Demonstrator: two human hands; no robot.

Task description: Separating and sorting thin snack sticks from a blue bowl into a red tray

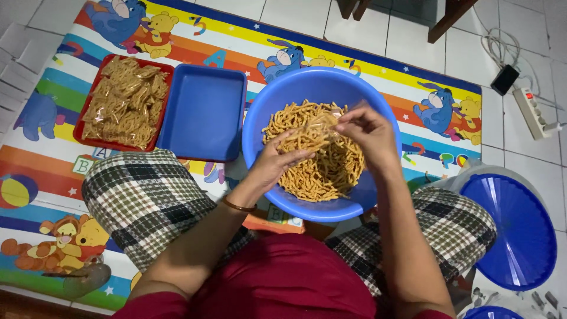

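Clear snack bag (322,127) between both hands' grips, above blue basin (366,94).

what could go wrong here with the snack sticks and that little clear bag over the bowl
1. The small clear bag is held only at its rim by the right hand; it could slip or fold so sticks miss its mouth.
2. The left hand feeds in brittle snack sticks; pressing may snap them.
3. The blue bowl sits close between the knees on the mat; a nudge might tip it and spill.
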